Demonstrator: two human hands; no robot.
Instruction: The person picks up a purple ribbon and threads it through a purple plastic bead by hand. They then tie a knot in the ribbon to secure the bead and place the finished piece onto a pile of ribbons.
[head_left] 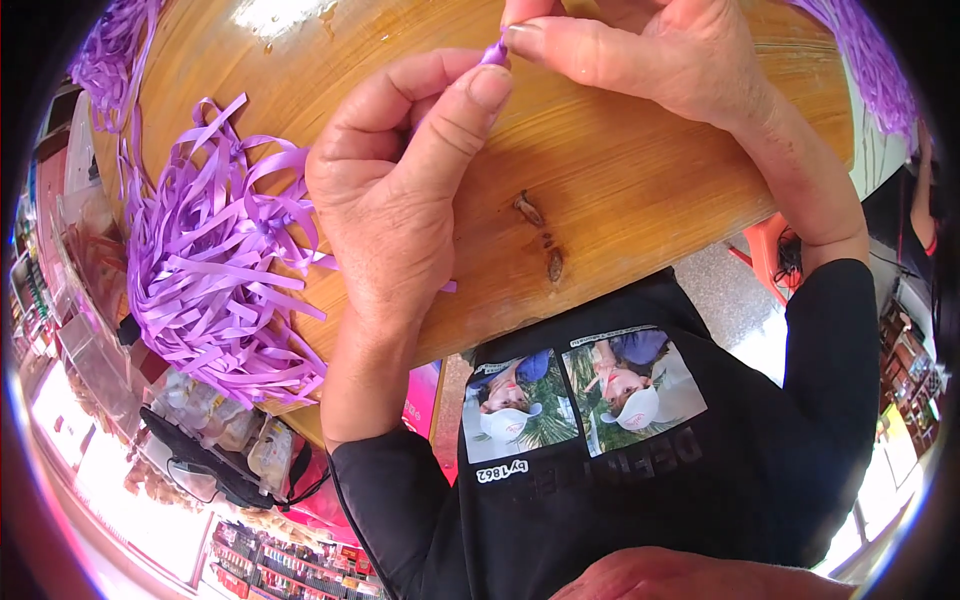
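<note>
Pinching a small purple ribbon piece (494,52) at top centre, your left hand (395,190) and right hand (650,60) press fingertips together on it; it could slip free if either loosens, dropping toward the ribbon pile (215,270) on the wooden table (620,190)

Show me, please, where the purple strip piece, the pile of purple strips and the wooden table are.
strip piece (495,50): head view, the bit pinched between both hands' fingers.
strip pile (215,270): head view, middle of the heap.
table (620,190): head view, bare wood near the knots.

Purple strip (495,52) mostly hidden between fingers (480,95)
</note>
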